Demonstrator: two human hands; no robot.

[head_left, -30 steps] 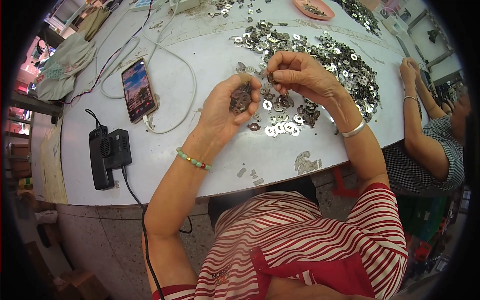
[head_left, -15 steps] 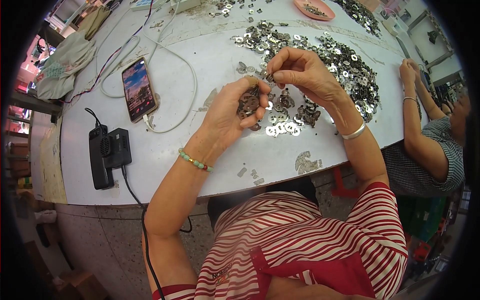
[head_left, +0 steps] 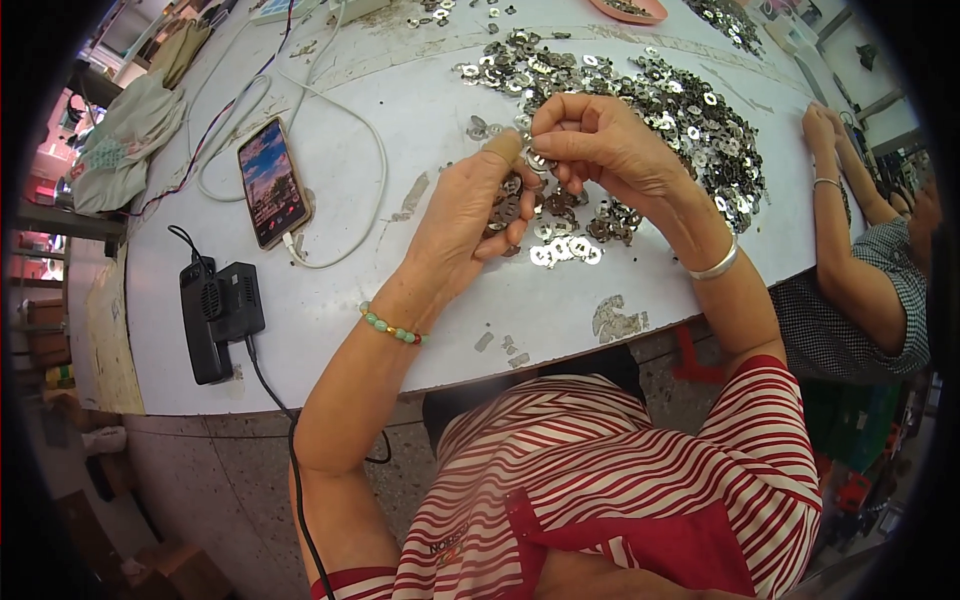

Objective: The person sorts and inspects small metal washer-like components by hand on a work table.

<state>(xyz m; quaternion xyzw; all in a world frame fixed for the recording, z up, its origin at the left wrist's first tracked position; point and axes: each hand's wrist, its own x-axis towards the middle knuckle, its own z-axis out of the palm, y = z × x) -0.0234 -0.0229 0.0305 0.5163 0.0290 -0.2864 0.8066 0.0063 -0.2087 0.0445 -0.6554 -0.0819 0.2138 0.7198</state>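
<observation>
My left hand [head_left: 462,212] is curled around several small slotted metal discs [head_left: 506,207], dark and shiny. Its thumb, which has a tan wrap at the tip, reaches up to the fingertips of my right hand [head_left: 618,152]. Between the two hands is one shiny metal disc [head_left: 540,161], pinched by my right thumb and fingers. Just below the hands lies a small group of bright discs [head_left: 566,250] on the white table. A large loose pile of the same metal pieces [head_left: 690,130] spreads behind and beside my right hand.
To the left lie a lit phone [head_left: 273,185] on a white cable [head_left: 375,190] and a black device [head_left: 222,305] with a black cord. A pink dish [head_left: 640,12] sits at the far side. At right, another person's arms [head_left: 835,200] rest by the table; a cloth bag [head_left: 135,140] is far left.
My hands have come together: the left thumb has moved up to the right fingertips. A bright disc now shows between them. The whole view has shifted slightly.
</observation>
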